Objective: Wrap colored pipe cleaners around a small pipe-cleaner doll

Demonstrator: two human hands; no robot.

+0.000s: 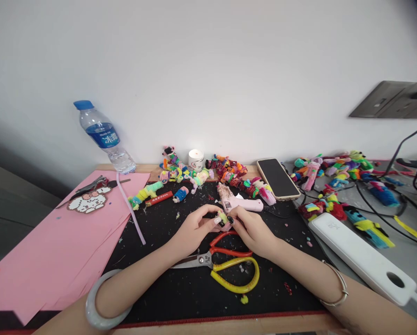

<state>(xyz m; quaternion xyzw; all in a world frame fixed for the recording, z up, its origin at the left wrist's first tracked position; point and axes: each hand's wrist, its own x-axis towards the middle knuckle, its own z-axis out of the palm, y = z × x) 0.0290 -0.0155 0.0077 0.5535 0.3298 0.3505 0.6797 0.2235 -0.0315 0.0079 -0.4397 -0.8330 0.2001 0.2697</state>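
Starting at the far left, we see a stack of pink paper lying on the desk, with a small pixel-bead figure and a dark tool on its upper part, and a water bottle leaning against the wall just behind it; a pale lilac strip runs along the paper's right edge onto the black mat. Moving right, we find our left hand, a pale bangle on that forearm, its fingers curled inward and its fingertips pinching a small yellow-green fuzzy piece held just above the mat at its middle. Our right hand meets it from the other side, fingertips with dark nails pressed onto the same piece, so both hands pinch it together. Just beneath the hands lie scissors with orange and yellow handles, and just behind them rests a pink glue gun. Along the wall we see a row of colourful fuzzy figures and a small white jar. Further right lies a phone face up, then more fuzzy figures among black cables, and a white power strip near our right forearm, which wears a thin bracelet
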